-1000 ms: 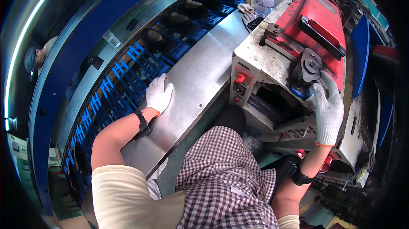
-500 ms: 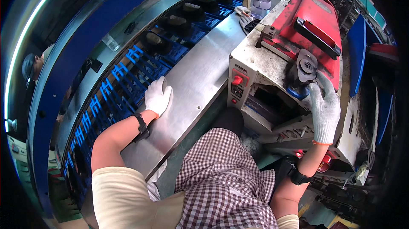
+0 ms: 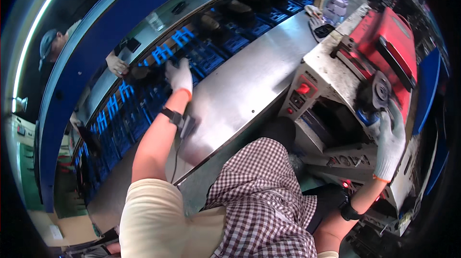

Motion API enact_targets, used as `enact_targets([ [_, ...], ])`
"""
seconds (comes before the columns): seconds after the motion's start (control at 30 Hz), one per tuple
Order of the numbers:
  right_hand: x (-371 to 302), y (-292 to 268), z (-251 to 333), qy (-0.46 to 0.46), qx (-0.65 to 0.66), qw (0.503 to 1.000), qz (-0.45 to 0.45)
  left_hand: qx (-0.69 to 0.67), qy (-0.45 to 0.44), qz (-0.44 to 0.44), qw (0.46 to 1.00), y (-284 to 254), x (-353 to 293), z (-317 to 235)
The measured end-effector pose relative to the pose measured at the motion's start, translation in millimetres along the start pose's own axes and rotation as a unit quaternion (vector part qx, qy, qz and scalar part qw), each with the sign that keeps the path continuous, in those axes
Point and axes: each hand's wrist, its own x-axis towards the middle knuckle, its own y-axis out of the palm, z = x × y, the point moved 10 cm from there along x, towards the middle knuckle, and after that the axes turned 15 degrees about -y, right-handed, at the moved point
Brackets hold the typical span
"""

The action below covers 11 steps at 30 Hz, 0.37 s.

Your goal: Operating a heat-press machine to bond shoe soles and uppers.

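A long curved steel worktable [image 3: 249, 85] borders a blue conveyor [image 3: 144, 99]; the gloved left hand [image 3: 179, 75] reaches there, grip unclear, while the gloved right hand [image 3: 390, 143] clasps a grey machine's [image 3: 331, 75] black wheel [image 3: 380, 92].

smooth, dully shining sheet-metal table [image 3: 249, 85], glossy red machine cover [image 3: 391, 42], white knitted cloth gloves [image 3: 180, 75]

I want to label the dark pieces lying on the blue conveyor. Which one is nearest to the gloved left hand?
The dark piece just left of the left hand, which a co-worker's bare hand also touches. The other dark pieces lie farther right along the conveyor.
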Motion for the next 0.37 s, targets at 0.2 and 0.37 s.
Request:
enact_targets([
  [0.2, 0.6, 1.6, 0.8, 0.000, 0.004, 1.000, 0.014, -0.148, -0.357, -0.234, 0.892, -94.1, 109.1, 74.7],
  [0.37, -0.4, 4.0, -7.2, 0.032, 0.007, 0.999, 0.008, -0.359, -0.292, 0.165, 0.871, -32.0, 239.4, 129.5],
])
